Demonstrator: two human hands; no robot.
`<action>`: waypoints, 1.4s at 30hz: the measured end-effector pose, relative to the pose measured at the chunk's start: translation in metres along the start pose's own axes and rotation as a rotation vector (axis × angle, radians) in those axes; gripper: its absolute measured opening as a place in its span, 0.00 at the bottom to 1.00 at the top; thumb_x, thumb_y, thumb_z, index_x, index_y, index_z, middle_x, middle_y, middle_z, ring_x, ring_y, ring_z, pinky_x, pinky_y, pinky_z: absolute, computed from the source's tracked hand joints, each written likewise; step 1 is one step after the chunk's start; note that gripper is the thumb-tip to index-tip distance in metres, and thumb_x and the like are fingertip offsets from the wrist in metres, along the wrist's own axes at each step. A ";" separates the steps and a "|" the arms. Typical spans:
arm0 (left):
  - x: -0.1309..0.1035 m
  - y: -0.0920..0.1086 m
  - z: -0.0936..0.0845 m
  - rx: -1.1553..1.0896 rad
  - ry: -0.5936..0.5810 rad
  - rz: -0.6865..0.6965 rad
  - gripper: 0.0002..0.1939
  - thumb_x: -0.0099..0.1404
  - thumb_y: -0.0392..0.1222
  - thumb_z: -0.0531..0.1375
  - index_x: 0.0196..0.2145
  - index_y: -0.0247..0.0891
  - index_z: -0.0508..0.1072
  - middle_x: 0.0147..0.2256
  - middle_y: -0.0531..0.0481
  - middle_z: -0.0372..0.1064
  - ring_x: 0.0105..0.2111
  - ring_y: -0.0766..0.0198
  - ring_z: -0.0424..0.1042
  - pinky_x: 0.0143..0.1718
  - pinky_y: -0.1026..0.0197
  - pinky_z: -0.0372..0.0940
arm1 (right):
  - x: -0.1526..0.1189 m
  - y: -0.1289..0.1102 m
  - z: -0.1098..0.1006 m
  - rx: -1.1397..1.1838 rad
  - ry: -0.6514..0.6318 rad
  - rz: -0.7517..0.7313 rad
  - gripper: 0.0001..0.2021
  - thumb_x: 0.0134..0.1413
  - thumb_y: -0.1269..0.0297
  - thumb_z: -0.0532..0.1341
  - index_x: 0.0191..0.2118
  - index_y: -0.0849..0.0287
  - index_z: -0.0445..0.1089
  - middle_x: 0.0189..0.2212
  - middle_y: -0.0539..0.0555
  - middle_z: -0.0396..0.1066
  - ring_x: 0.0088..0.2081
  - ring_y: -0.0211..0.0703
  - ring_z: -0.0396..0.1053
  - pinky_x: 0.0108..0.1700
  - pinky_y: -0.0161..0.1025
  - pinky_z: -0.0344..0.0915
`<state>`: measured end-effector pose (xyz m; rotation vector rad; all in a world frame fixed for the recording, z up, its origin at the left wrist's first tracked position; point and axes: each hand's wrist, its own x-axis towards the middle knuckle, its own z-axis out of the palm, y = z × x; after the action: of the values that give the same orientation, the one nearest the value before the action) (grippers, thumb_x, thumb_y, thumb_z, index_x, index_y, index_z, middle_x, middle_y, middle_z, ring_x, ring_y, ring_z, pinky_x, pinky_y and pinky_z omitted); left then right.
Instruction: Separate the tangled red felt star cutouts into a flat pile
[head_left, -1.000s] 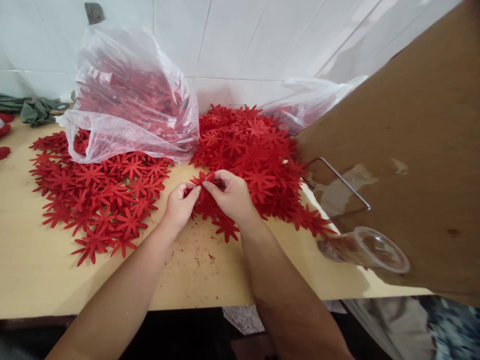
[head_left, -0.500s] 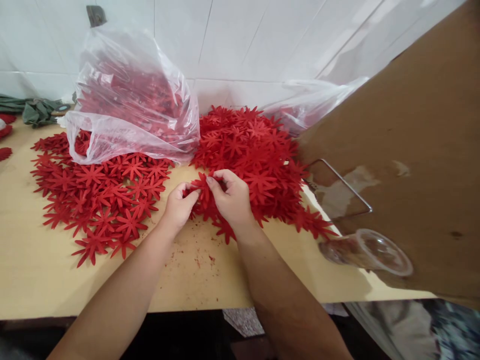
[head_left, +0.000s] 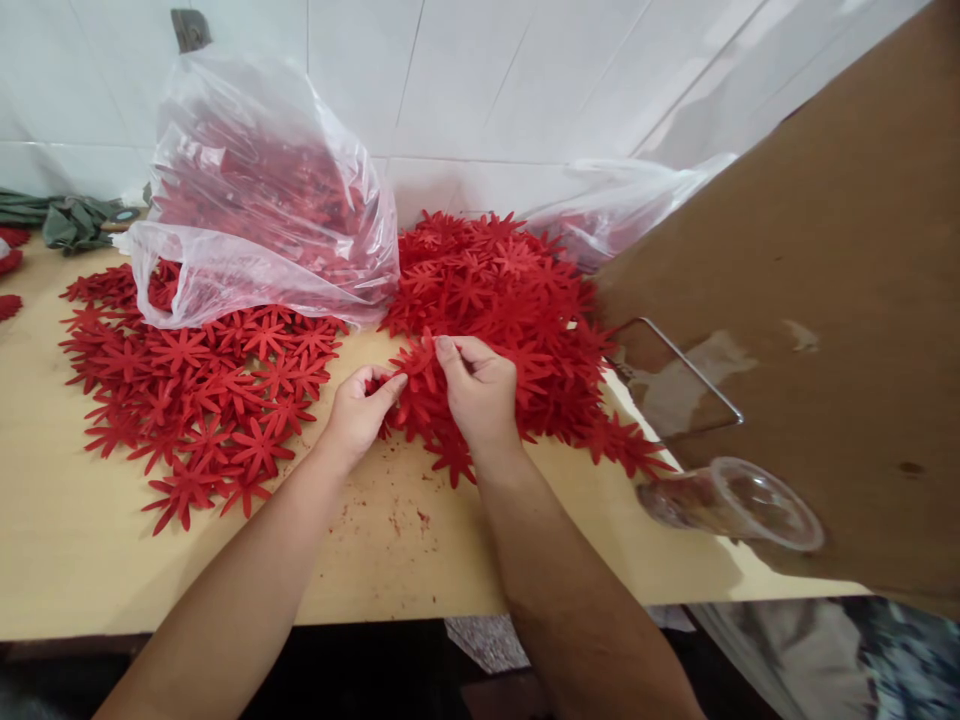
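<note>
My left hand [head_left: 361,408] pinches the edge of a red flower-shaped cutout [head_left: 415,366] at the middle of the table. On the other side of that cutout, my right hand [head_left: 480,388] is closed with thumb and finger on its upper right edge. Behind and beside my right hand lies a heaped pile of red cutouts [head_left: 487,290]. Another pile of red cutouts [head_left: 202,400] spreads to the left of my left hand. Where the held cutout meets the pile behind it, the outlines blend.
A clear plastic bag [head_left: 277,210] of red pieces rests behind the left pile. Brown board [head_left: 810,300] with a metal handle stands at the right, near a clear plastic cup [head_left: 735,500]. Green fabric [head_left: 75,222] lies at the far left on the table [head_left: 390,580].
My right hand has moved slightly right and away from my left hand, widening the gap between them. More of the red cutout shows between the fingers.
</note>
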<state>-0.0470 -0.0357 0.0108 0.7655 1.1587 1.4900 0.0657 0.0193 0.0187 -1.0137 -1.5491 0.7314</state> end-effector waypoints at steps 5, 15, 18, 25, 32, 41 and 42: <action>0.002 0.000 -0.001 -0.042 0.048 0.001 0.09 0.51 0.38 0.61 0.21 0.35 0.62 0.16 0.60 0.59 0.17 0.76 0.57 0.22 0.68 0.53 | 0.008 0.007 -0.009 0.024 0.171 0.046 0.15 0.46 0.52 0.59 0.29 0.60 0.72 0.27 0.52 0.69 0.32 0.39 0.66 0.39 0.40 0.62; 0.003 0.000 -0.002 -0.048 0.071 -0.016 0.08 0.51 0.37 0.60 0.22 0.34 0.64 0.17 0.59 0.60 0.18 0.76 0.57 0.23 0.69 0.53 | 0.009 -0.001 -0.007 0.311 0.070 0.293 0.17 0.33 0.48 0.65 0.21 0.58 0.68 0.12 0.44 0.58 0.13 0.29 0.50 0.15 0.30 0.48; 0.004 -0.001 -0.003 -0.047 0.053 -0.012 0.08 0.53 0.38 0.59 0.22 0.35 0.63 0.16 0.59 0.60 0.17 0.76 0.57 0.22 0.69 0.53 | 0.011 0.001 -0.010 0.393 0.060 0.312 0.15 0.32 0.52 0.67 0.23 0.57 0.67 0.15 0.44 0.61 0.16 0.30 0.55 0.17 0.30 0.55; 0.004 -0.002 -0.003 -0.054 0.059 -0.007 0.08 0.53 0.38 0.59 0.22 0.35 0.62 0.16 0.60 0.60 0.16 0.76 0.58 0.22 0.69 0.53 | 0.010 0.000 -0.011 0.539 -0.052 0.417 0.15 0.26 0.61 0.69 0.25 0.57 0.65 0.21 0.45 0.66 0.22 0.32 0.63 0.23 0.32 0.63; 0.003 -0.002 -0.003 -0.054 0.052 -0.006 0.07 0.53 0.38 0.59 0.22 0.35 0.63 0.15 0.59 0.60 0.16 0.76 0.57 0.21 0.69 0.53 | 0.011 0.004 -0.011 0.515 0.008 0.327 0.10 0.34 0.63 0.66 0.24 0.57 0.63 0.22 0.44 0.65 0.24 0.30 0.63 0.28 0.31 0.62; 0.003 -0.001 -0.003 -0.038 0.076 -0.009 0.07 0.52 0.39 0.58 0.22 0.36 0.63 0.16 0.59 0.61 0.16 0.75 0.58 0.22 0.69 0.54 | 0.012 0.002 -0.011 0.306 0.024 0.265 0.16 0.35 0.53 0.66 0.24 0.56 0.60 0.16 0.44 0.59 0.16 0.31 0.54 0.17 0.31 0.52; 0.004 -0.002 -0.003 -0.035 0.088 -0.002 0.06 0.52 0.38 0.58 0.22 0.36 0.63 0.17 0.58 0.61 0.18 0.75 0.59 0.23 0.69 0.55 | 0.012 0.001 -0.011 0.282 0.022 0.237 0.16 0.37 0.52 0.65 0.24 0.56 0.59 0.16 0.43 0.58 0.16 0.30 0.53 0.17 0.31 0.51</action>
<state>-0.0503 -0.0330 0.0078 0.6801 1.1958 1.5512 0.0763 0.0296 0.0252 -0.9970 -1.2749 1.0681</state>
